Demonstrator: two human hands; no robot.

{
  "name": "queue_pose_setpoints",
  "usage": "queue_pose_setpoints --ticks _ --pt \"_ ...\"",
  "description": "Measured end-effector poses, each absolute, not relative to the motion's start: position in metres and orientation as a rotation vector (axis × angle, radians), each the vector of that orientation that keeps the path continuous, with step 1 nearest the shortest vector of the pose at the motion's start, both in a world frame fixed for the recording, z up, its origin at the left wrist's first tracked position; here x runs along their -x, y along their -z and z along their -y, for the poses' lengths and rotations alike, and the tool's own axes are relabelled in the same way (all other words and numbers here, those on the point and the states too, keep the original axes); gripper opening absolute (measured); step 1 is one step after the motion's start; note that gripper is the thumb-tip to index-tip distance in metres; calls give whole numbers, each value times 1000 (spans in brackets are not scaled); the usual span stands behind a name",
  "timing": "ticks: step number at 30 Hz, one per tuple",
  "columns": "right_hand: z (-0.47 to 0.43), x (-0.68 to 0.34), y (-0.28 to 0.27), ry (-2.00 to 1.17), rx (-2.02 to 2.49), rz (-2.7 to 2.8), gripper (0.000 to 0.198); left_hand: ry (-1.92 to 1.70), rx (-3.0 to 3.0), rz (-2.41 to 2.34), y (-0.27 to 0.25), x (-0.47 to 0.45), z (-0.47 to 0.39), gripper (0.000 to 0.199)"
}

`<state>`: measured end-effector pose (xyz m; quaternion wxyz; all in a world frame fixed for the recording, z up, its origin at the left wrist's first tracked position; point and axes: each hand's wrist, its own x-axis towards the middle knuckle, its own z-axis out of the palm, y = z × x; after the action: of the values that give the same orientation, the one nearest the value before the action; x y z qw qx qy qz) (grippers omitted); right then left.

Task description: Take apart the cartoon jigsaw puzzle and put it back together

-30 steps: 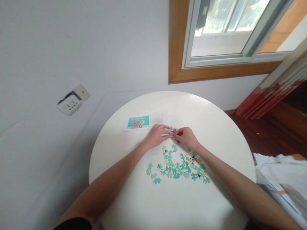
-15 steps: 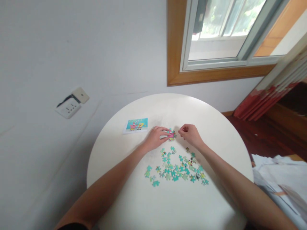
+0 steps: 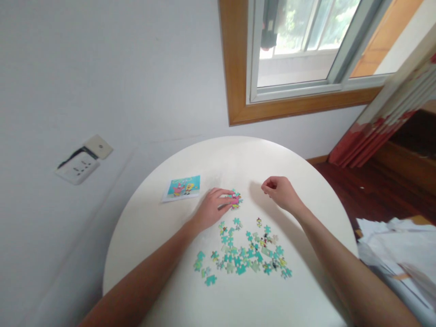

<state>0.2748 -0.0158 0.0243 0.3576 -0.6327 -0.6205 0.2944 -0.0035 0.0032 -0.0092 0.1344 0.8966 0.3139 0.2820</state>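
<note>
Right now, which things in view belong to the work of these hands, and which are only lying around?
In the work:
joined puzzle pieces, touched by the left hand
loose puzzle pieces
picture card, probably as reference

Only around:
papers
wall socket
curtain

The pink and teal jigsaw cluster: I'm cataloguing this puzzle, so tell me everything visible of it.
The irregular pink and teal jigsaw cluster, apparently printed card, has knobbly edges and yellow near its lower edge. It lies flat on the round white table, the bare left hand touching its left side. Seams are too small to tell.
</note>
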Motion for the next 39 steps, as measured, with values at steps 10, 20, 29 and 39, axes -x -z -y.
queue_pose_setpoints --ticks 10,20,29,39 --pt "39 -271 -40 -784 1749 2136 7 -720 -2620 -749 17 1 -7 21" --pt "57 -251 -47 -712 1616 2554 16 -708 -2611 -754 15 11 -5 19" --pt "54 -248 -39 -659 1710 2542 11 -781 -2561 -771 13 8 -4 22" --pt "68 -204 -29 -638 1218 2645 4 -775 -2540 -791 16 8 -3 19"
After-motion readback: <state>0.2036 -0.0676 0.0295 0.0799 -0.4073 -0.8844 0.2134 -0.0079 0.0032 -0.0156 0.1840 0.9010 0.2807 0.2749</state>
